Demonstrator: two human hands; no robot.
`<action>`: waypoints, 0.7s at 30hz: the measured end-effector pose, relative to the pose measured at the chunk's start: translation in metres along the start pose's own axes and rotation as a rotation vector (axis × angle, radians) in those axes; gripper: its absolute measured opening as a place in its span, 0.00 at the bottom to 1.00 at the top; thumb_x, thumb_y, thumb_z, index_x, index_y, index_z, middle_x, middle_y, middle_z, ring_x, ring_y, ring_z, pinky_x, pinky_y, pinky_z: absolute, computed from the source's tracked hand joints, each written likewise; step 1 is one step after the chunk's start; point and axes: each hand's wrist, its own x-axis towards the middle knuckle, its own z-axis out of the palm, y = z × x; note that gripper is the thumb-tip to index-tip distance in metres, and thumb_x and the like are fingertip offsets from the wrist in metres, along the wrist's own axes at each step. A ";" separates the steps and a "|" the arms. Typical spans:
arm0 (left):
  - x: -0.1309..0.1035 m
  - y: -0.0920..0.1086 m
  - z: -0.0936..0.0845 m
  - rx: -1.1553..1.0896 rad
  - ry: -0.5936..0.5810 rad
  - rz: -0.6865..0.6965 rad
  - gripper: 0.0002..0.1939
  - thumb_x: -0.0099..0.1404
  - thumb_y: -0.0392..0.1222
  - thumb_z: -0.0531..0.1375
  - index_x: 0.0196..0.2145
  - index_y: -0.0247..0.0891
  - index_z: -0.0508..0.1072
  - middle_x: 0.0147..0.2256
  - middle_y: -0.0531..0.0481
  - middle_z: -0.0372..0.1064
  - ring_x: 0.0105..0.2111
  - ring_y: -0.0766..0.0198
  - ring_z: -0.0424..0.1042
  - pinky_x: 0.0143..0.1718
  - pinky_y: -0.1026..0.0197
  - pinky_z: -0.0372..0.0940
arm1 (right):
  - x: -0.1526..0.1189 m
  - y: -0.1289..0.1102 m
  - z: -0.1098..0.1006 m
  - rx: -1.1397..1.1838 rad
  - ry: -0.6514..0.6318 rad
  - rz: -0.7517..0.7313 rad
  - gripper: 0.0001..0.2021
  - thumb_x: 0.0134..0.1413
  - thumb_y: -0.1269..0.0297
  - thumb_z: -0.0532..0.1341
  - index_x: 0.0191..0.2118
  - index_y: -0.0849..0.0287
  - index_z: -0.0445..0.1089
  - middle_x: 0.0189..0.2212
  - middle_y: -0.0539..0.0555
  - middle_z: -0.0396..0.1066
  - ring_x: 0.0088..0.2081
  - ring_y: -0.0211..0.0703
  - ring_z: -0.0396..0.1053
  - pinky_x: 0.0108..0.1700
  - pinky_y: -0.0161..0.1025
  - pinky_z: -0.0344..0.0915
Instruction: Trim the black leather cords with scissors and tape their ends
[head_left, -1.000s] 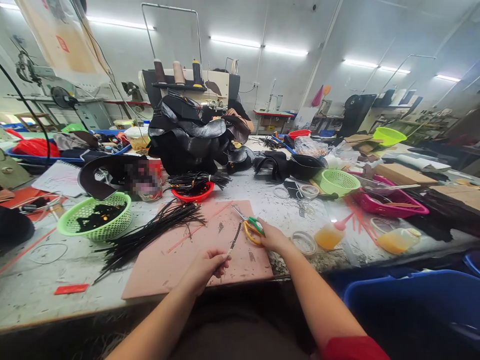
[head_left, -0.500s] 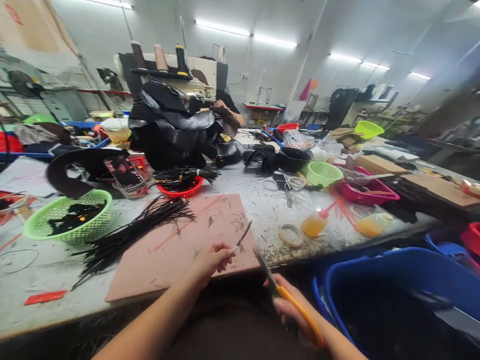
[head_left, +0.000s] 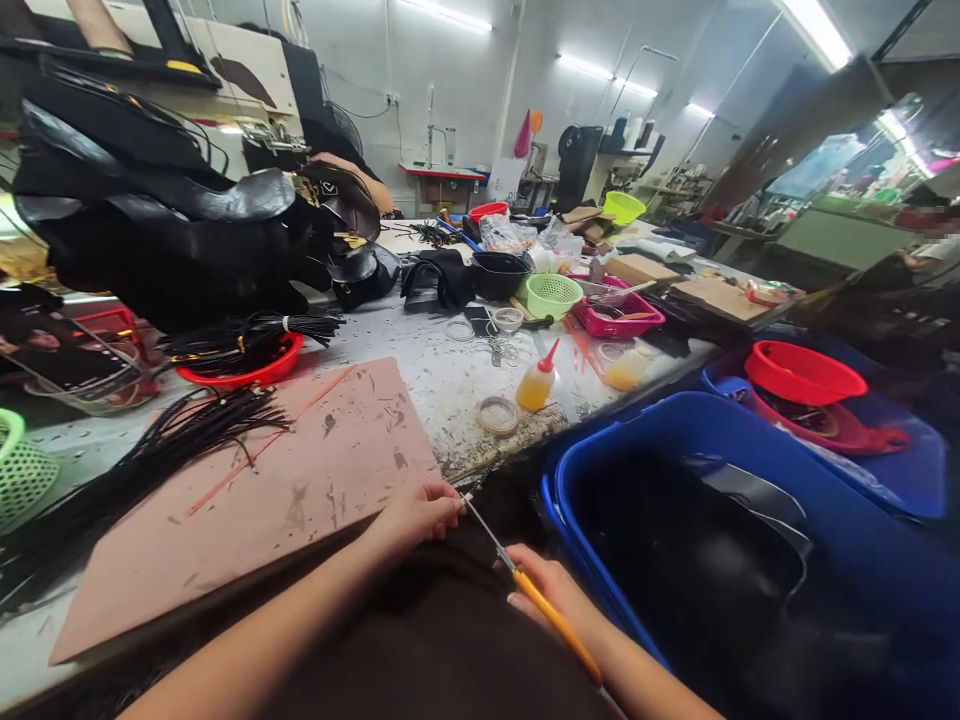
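Observation:
My left hand (head_left: 431, 512) is closed in a pinch, over the near edge of a pink board (head_left: 315, 460). A small pale end of a thin strip (head_left: 466, 498) shows at its fingertips; the rest is hidden. My right hand (head_left: 559, 598) is wrapped round a pair of scissors (head_left: 551, 612) with orange handles. The blades point up and left, their tips at the pale end beside my left fingertips. On the board's left lies a bundle of thin black strips (head_left: 172, 440).
To the right stands a large blue bin (head_left: 570, 480) with dark material inside. A glue bottle (head_left: 535, 385) and a tape roll (head_left: 498, 415) sit beyond the board. Black bags (head_left: 165, 230) are piled at the left, near a red bowl (head_left: 277, 368). Another person (head_left: 352, 165) sits behind them.
The view has swung right. The scissor blades have come up to the strip at my left fingertips. The dark length that stuck out from the left hand no longer shows clearly.

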 end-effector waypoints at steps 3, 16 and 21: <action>0.005 -0.005 0.015 0.022 -0.061 -0.020 0.06 0.44 0.40 0.58 0.18 0.34 0.67 0.13 0.57 0.63 0.13 0.74 0.57 0.15 0.69 0.47 | -0.016 0.010 0.000 0.002 0.044 0.086 0.20 0.48 0.47 0.52 0.38 0.58 0.65 0.23 0.48 0.63 0.24 0.36 0.57 0.28 0.31 0.55; 0.019 -0.036 0.040 0.072 -0.125 -0.091 0.05 0.45 0.37 0.59 0.17 0.35 0.65 0.13 0.57 0.64 0.15 0.69 0.65 0.17 0.67 0.56 | -0.049 0.024 0.020 0.162 0.210 0.297 0.20 0.47 0.46 0.53 0.31 0.60 0.68 0.18 0.48 0.61 0.22 0.37 0.59 0.25 0.32 0.56; 0.009 -0.029 0.028 0.032 -0.094 -0.038 0.05 0.44 0.38 0.60 0.18 0.36 0.65 0.13 0.58 0.63 0.15 0.70 0.63 0.18 0.67 0.55 | -0.018 0.006 0.003 0.163 0.280 0.170 0.17 0.45 0.54 0.57 0.39 0.59 0.63 0.20 0.46 0.60 0.22 0.35 0.58 0.25 0.32 0.56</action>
